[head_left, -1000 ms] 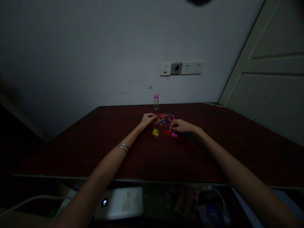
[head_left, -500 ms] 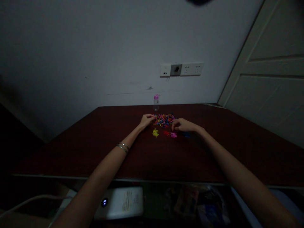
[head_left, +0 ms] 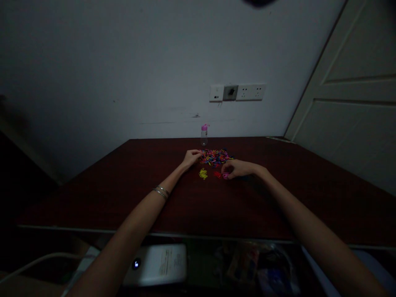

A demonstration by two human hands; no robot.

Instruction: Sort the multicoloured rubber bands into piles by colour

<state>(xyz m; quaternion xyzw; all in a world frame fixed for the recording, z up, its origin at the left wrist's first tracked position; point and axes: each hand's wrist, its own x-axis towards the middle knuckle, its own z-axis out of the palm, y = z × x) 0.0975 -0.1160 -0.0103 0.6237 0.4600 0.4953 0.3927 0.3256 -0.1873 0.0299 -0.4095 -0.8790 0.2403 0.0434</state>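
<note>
A heap of small multicoloured loops point(head_left: 215, 157) lies on the dark red table. My left hand point(head_left: 193, 156) rests at the heap's left edge, fingers pressed together; what they hold, if anything, is too small to name. Nearer me lie a yellow pile point(head_left: 203, 173), a red pile point(head_left: 217, 175) and a pink pile point(head_left: 225, 175). My right hand point(head_left: 232, 168) is over the pink pile, its fingers curled together at the pieces; any piece between them cannot be made out. Some blue pieces show faintly beneath my right wrist.
A clear bottle with a pink cap point(head_left: 204, 135) stands behind the heap, near the wall with its sockets point(head_left: 250, 92). Under the table's front edge point(head_left: 216, 237) are a white device with a lit display point(head_left: 163, 265) and some packages.
My right hand has moved slightly down and toward me, from the heap's right edge onto the pink pile. My left hand has stayed almost in place.
</note>
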